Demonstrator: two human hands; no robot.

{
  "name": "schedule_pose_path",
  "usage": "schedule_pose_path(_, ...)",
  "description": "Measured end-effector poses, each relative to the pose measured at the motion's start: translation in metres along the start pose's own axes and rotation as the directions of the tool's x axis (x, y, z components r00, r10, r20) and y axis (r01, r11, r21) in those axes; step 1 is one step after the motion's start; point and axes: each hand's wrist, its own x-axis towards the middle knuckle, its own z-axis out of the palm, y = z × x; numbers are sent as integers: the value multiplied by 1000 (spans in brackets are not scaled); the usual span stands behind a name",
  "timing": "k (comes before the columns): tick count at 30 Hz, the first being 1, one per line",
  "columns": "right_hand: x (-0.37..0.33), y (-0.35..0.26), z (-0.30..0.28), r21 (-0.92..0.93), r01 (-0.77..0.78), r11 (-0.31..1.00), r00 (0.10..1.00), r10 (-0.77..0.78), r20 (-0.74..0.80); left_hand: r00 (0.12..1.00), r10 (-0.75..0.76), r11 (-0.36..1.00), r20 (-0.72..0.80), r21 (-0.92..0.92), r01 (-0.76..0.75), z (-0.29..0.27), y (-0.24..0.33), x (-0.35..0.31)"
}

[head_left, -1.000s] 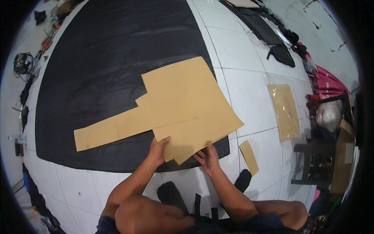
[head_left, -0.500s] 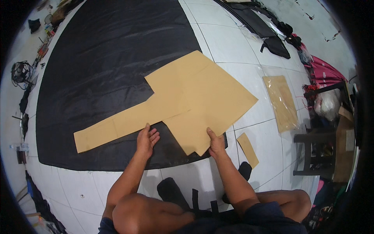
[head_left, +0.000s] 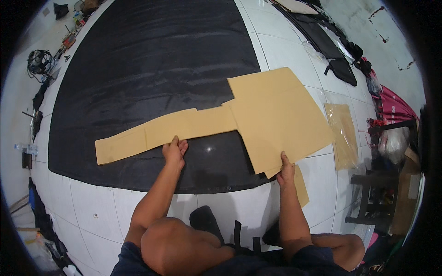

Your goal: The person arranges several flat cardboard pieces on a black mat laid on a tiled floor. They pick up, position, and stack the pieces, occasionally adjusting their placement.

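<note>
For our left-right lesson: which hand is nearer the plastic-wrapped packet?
Right: the right hand is left of the packet; the left hand is much farther left.

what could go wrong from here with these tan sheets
The large tan sheets show uneven, stepped lower edges near the right hand, so what look like separate layers might slip out of line. Their right corner reaches the plastic-wrapped pack in this view and may snag or nudge it. The small tan piece on the floor is partly hidden beside that hand, so it could get dragged along.
</note>
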Motion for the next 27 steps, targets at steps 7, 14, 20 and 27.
schedule_pose_path(7, 56, -32, -21, 50, 38, 998, 998, -35, -57, 996, -60, 996, 61, 77, 55, -43, -16, -19)
schedule_pose_path(14, 136, -45, -62, -111, 93, 989, 964, -117, -237, 1000, 4, 997, -27, 78, -2, -69, 8, -10)
schedule_pose_path(20, 109, -47, -73, -346, -375, 860, 861, 184, -474, 981, 126, 988, -144, -70, -137, -101, 44, -20)
schedule_pose_path(27, 85, 0, -27, -721, 235, 652, 929, -368, -30, 996, 69, 937, 56, -348, -45, -63, 45, -37)
